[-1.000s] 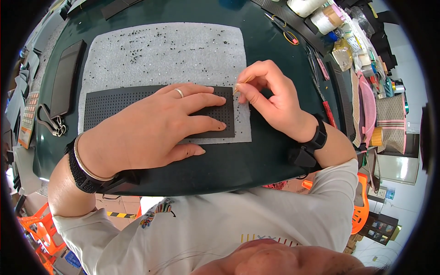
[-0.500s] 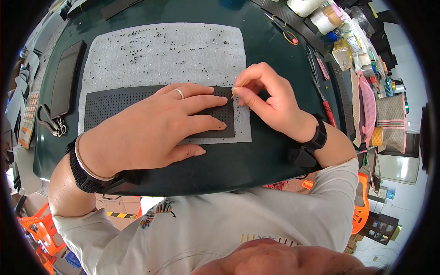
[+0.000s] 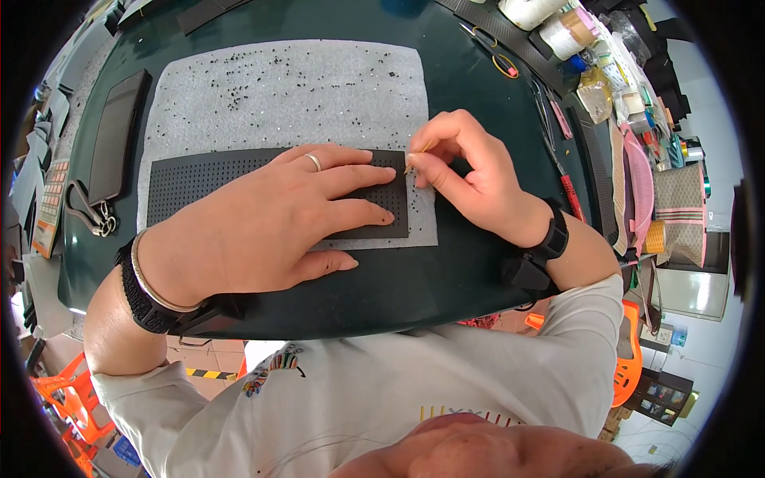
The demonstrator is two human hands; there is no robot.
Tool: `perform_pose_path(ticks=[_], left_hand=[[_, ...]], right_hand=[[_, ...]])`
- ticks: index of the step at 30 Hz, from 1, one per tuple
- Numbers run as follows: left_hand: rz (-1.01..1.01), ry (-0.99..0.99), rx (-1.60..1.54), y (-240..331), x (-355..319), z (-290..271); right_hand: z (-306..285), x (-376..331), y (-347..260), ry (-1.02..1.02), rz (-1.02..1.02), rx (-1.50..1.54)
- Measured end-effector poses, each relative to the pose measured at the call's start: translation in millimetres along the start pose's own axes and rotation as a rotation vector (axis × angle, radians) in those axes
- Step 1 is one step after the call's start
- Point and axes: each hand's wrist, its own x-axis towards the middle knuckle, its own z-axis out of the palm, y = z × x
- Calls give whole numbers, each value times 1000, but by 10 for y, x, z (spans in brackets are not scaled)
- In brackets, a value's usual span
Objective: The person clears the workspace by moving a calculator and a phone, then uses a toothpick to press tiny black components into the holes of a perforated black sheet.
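Two bare hands work over a dark green table (image 3: 446, 263) whose near edge curves across the lower middle of the view. Lying on the table is a white foam sheet (image 3: 287, 88), speckled with tiny black bits over its far half. Across the near part of that sheet lies a black perforated strip (image 3: 199, 179), long from left to right, its surface covered in rows of small holes. The left hand (image 3: 271, 219) rests flat on the right portion of the strip, palm down, fingers spread and stretched toward the right; a ring shows on one finger, and a bangle and a black band sit at the wrist. The fingers are open and press on the strip rather than grasp it. The right hand (image 3: 470, 175) sits just right of the strip's right end, fingers curled in, with thumb and forefinger pinched on a thin, pale pointed tool (image 3: 417, 154) whose tip meets the strip's far right corner. A black band circles that wrist too. To the far left a dark flat case (image 3: 115, 135) lies on the table, with a metal clasp (image 3: 92, 219) near it. Along the far right edge stand tape rolls (image 3: 567, 32) amid a jumble of small tools.
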Motion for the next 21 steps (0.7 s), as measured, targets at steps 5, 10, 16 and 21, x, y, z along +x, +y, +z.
perform_pose_path(ticks=[5, 10, 16, 21], left_hand=[[1, 3, -13, -1, -1, 7], [-25, -39, -52, -10, 2, -8], [-24, -34, -57, -10, 5, -5], [-23, -39, -53, -7, 10, -14]], right_hand=[[-20, 26, 15, -81, -90, -127], [5, 6, 9, -36, 7, -25], [4, 15, -1, -40, -7, -12], [-1, 35, 23, -76, -115, -130]])
